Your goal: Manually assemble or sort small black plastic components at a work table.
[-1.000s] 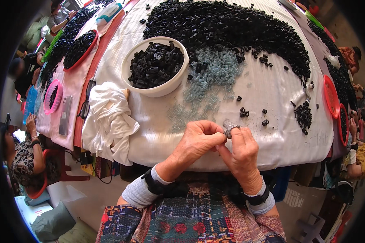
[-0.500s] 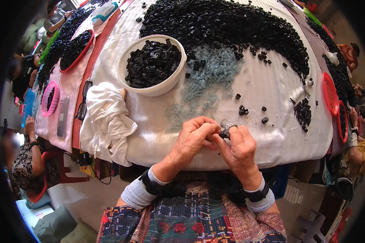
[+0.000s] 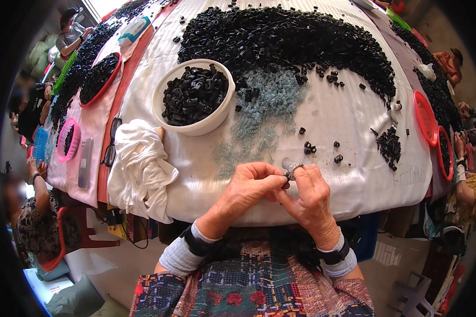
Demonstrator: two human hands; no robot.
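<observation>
My left hand (image 3: 248, 190) and my right hand (image 3: 312, 198) meet near the front of the white-covered table, fingertips together. Pinched between them is a small black plastic part (image 3: 286, 184), mostly hidden by the fingers. A silvery, crinkled-looking small piece (image 3: 291, 166) sticks up from my right fingers; its kind is unclear. Just beyond lie a few loose black parts (image 3: 309, 148). A white bowl (image 3: 217, 122) full of black plastic parts (image 3: 193, 95) stands beyond my left hand, beside scattered small clear bluish pieces (image 3: 264, 116).
A large heap of black parts (image 3: 285, 39) spans the table's far side. A crumpled white cloth (image 3: 137, 169) lies left, near glasses (image 3: 111, 148) and a phone (image 3: 85, 164). A small dark pile (image 3: 389, 148) and red baskets (image 3: 426, 121) are right. Other people sit around neighbouring tables.
The view has shifted slightly, so the table contents appear a little lower. My hands stay together, with fingers slightly rearranged around the black part.
</observation>
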